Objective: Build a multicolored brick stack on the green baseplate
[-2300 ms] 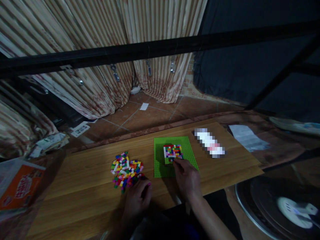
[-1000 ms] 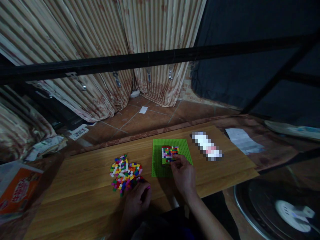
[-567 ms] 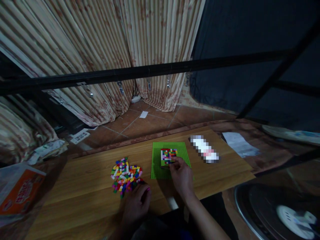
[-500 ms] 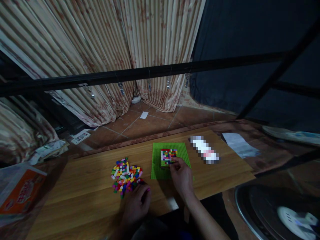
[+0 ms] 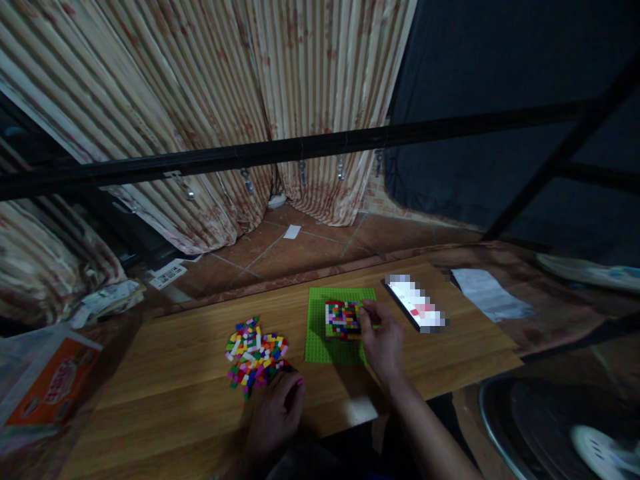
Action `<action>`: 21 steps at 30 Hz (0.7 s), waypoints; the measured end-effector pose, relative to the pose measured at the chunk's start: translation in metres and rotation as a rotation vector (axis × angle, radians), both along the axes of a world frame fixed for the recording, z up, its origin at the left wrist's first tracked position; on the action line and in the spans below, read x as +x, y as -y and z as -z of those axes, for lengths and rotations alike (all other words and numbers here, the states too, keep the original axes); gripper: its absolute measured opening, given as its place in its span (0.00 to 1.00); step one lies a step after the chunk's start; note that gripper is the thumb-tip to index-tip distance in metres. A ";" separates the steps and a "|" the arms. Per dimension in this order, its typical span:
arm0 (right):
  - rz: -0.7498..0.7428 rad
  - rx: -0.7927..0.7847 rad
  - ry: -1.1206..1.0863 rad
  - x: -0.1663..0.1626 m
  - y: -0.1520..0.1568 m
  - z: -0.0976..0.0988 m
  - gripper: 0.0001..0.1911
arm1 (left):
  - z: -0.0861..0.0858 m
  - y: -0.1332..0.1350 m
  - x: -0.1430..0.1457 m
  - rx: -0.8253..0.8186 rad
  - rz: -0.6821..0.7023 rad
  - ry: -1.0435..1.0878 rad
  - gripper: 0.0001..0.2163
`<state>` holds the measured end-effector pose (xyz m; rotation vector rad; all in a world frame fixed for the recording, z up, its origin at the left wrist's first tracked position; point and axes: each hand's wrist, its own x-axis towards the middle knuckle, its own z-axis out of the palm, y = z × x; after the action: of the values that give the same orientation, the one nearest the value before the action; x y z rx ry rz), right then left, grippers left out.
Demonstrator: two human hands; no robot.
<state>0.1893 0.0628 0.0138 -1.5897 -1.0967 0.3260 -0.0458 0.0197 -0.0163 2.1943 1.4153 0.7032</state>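
A green studded baseplate (image 5: 316, 347) lies on the table, carrying a low block built of small multicoloured toy bricks (image 5: 342, 317). At the block's right edge are the closed fingertips of my right hand (image 5: 384, 343). They touch the block there, and I cannot make out whether a loose brick is between them. My left hand (image 5: 277, 408) rests curled at the near side of a pile of loose toy bricks (image 5: 256, 353). A tiny pink brick (image 5: 300, 382) shows at its thumb and forefinger.
The wooden table (image 5: 185, 373) also bears a phone (image 5: 413, 303), blurred by pixels, right of the baseplate. An orange-labelled plastic container (image 5: 55, 383) stands at the left. A black metal bar (image 5: 280, 148) crosses before the curtains. A round dark stool-like object (image 5: 530, 427) is at lower right.
My right hand has moved from the top of the brick block to its right edge. My left hand stays by the pile with the pink brick. The view has shifted slightly.
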 end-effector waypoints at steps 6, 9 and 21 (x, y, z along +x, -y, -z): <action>-0.189 -0.238 0.462 -0.009 -0.049 -0.019 0.14 | 0.003 -0.003 0.000 -0.028 -0.017 -0.021 0.08; -0.310 -0.283 0.540 -0.024 -0.061 -0.018 0.12 | 0.008 -0.004 -0.001 -0.027 -0.032 -0.026 0.09; -0.465 -0.345 0.678 -0.036 -0.045 -0.016 0.11 | 0.006 -0.005 -0.001 0.037 -0.007 -0.048 0.09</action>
<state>0.1533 0.1074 0.0294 -1.7867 -2.0347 0.2980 -0.0472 0.0243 -0.0221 2.2502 1.4448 0.6887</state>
